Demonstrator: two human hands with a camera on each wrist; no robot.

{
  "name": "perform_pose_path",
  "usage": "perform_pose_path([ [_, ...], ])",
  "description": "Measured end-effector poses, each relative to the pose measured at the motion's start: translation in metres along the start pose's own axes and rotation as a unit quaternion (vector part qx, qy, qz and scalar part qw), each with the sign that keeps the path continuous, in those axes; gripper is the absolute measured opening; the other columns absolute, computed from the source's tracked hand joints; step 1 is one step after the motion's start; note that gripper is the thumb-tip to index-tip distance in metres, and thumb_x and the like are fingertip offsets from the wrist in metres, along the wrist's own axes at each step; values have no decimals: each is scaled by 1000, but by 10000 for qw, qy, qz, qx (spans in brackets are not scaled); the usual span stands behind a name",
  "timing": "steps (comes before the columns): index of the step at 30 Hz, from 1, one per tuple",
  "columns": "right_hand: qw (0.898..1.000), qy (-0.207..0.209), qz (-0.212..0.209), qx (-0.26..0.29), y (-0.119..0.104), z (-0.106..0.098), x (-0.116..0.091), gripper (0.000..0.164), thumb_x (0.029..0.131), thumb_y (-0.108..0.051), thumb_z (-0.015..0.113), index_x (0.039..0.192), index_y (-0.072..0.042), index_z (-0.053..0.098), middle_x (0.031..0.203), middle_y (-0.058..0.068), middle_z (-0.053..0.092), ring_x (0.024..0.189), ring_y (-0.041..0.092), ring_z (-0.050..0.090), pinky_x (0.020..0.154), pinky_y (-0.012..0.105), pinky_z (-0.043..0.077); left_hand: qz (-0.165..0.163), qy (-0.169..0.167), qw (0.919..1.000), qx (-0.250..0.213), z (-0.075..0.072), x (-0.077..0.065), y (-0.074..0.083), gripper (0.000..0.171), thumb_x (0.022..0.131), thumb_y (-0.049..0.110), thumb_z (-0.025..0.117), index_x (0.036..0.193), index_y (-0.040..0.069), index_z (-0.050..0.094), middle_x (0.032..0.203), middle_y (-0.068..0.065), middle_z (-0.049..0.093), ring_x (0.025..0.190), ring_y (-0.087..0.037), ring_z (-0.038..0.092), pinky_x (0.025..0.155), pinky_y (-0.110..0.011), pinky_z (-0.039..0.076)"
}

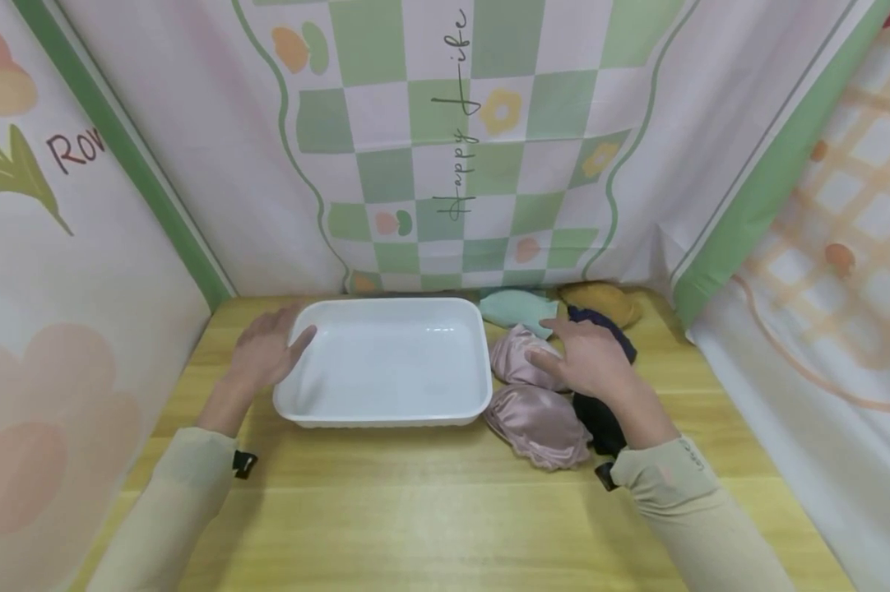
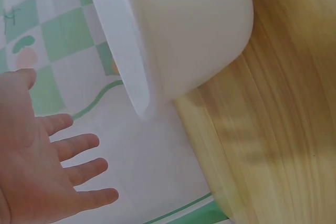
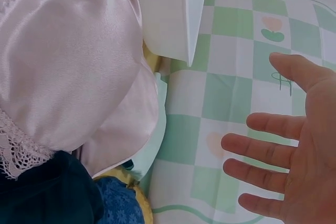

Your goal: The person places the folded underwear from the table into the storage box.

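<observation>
A white rectangular plastic basin [image 1: 386, 362] stands on the table. My left hand [image 1: 266, 345] is spread over its left rim, holding nothing; the left wrist view shows its fingers apart beside the basin wall [image 2: 194, 30]. My right hand [image 1: 589, 355], fingers straight and spread, is above a group of folded bras right of the basin. Closest to the basin lie a mauve satin bra [image 1: 540, 426] and a paler pink satin bra [image 1: 522, 358], lace-trimmed in the right wrist view. Behind them is a mint-green bra [image 1: 515, 308]. Navy [image 1: 623, 335] and black [image 1: 599, 421] pieces are partly hidden by my right hand and forearm.
A mustard-yellow piece [image 1: 604, 302] lies at the back right of the group. The wooden table [image 1: 400, 510] meets a printed curtain [image 1: 445, 164] at its back edge, with more printed cloth hanging on both sides.
</observation>
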State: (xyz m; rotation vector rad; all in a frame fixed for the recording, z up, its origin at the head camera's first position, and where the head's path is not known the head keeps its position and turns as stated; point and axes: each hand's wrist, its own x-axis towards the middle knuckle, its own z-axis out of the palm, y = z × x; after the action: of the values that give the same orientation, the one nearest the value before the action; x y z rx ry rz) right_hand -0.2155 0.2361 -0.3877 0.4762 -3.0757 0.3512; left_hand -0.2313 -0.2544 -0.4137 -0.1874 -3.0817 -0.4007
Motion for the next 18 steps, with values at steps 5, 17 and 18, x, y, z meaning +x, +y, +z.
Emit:
perform_pose_path([
  [5,9999,-102,45,37,0,1,-2,73,96,-62,51,144,-6,52,137,24,60,126,49,53,102,64,44,-170,-183,9997,-32,3,-1,-1,78,103,64,17,160,10,16,157,-28,32,141,-53,32,113,-69,28],
  [17,9997,73,-169,-178,2,7,-10,63,96,-53,58,136,-4,60,123,20,70,112,45,63,94,60,49,-171,-257,9995,-18,10,0,-6,80,103,63,17,160,7,16,157,-30,30,141,-53,31,111,-70,30],
  [18,9996,89,-185,-182,2,8,-11,62,96,-53,58,135,-5,60,122,19,70,112,45,63,94,59,50,-197,-293,9994,-31,10,0,-6,80,103,64,16,160,7,16,158,-30,29,141,-53,30,112,-70,29],
])
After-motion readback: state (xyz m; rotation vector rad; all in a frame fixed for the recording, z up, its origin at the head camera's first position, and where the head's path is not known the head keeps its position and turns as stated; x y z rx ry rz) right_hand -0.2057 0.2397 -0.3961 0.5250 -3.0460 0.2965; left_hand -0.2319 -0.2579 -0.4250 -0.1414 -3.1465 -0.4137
